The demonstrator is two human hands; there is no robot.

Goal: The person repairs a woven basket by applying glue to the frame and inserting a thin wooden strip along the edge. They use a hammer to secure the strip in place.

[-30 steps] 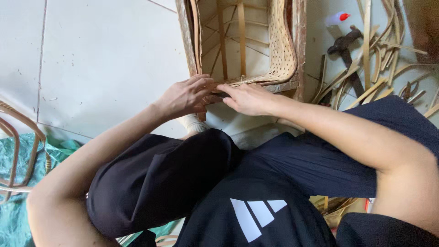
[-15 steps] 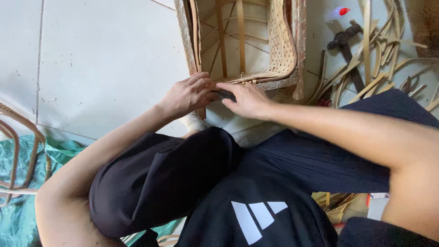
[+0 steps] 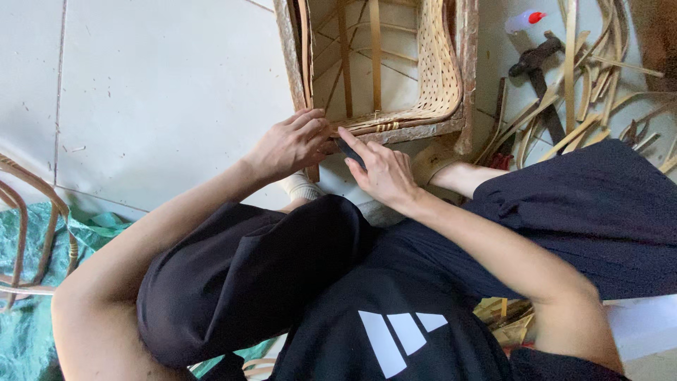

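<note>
The near rail of the woven rattan frame (image 3: 395, 127), lying crosswise on the tiled floor (image 3: 162, 92), is gripped at its corner by the left hand (image 3: 289, 144), while a dark tool is pinched just beside by the right hand (image 3: 381, 173)

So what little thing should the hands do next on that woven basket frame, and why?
Probably pull the loose cane strip snug along the wooden frame. Both hands meet at its near edge: the left hand presses on the corner, and the right hand pinches something small and dark beside it. The weave ends right there, so that spot looks unfinished.
</note>
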